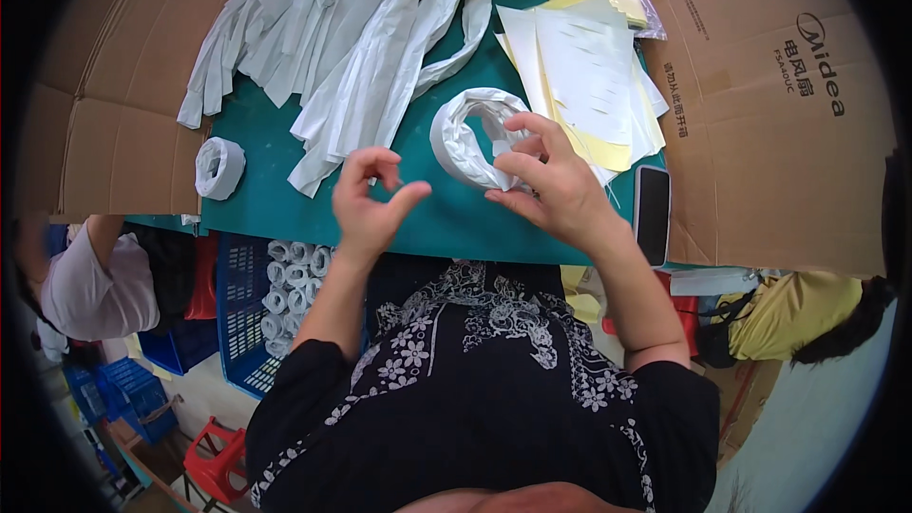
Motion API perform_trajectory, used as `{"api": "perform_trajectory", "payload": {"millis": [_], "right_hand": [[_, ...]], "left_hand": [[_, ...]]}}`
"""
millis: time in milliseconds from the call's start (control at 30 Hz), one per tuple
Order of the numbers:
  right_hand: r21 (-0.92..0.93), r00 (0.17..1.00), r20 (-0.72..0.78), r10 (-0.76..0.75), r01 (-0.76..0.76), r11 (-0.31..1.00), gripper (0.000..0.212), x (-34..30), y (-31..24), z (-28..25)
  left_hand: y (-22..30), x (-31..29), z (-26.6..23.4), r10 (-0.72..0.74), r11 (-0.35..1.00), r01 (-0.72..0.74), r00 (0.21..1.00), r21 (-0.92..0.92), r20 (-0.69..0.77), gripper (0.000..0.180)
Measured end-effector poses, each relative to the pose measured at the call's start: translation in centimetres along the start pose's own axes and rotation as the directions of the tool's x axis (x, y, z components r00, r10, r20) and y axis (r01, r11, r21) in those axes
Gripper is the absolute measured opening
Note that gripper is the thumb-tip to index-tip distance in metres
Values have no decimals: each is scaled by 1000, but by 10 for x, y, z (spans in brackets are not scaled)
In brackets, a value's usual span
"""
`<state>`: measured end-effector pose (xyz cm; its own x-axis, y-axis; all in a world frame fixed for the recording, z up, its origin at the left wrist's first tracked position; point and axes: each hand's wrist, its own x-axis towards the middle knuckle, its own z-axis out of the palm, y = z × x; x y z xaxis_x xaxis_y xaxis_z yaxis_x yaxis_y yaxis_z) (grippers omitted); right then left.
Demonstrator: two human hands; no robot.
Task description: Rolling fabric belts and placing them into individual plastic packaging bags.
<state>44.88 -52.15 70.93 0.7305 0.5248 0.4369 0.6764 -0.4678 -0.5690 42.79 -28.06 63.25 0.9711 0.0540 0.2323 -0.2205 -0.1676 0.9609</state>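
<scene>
A white ring-shaped coil of folded strip [456, 154] stands on edge just above the green tabletop. My right hand [562, 185] grips its right side, with thumb and fingers closed on the rim. To the left of the coil, my left hand [369, 214] is raised, apart from it. Its fingers are curled and the thumb stands away from them; I see nothing held there. Long white strips [370, 47] lie in a loose heap beyond my left hand. A second, smaller white coil [219, 169] rests at the table's left edge.
White and yellow sheets [579, 76] are stacked at the right, with a phone [652, 214] near them. Cardboard walls [760, 114] flank the green table [275, 199]. Below left, a blue basket [237, 323] holds several white rolls. Two other people sit nearby, left and right.
</scene>
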Motion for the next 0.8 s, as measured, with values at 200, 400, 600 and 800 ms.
{"api": "perform_trajectory", "payload": {"millis": [200, 400, 600, 800], "right_hand": [[-106, 965, 243, -100, 129, 986, 32, 11, -15, -8], [-62, 984, 174, -35, 46, 997, 73, 4, -7, -6], [113, 987, 143, 75, -92, 989, 70, -2, 11, 8], [148, 997, 24, 67, -70, 987, 67, -10, 19, 17]], "left_hand": [[79, 51, 6, 377, 542, -763, 595, 352, 709, 40], [60, 36, 15, 300, 838, -513, 719, 187, 627, 16], [46, 14, 34, 237, 902, -364, 867, 231, 439, 8], [32, 10, 38, 72, 993, -101, 933, 63, 353, 12]]}}
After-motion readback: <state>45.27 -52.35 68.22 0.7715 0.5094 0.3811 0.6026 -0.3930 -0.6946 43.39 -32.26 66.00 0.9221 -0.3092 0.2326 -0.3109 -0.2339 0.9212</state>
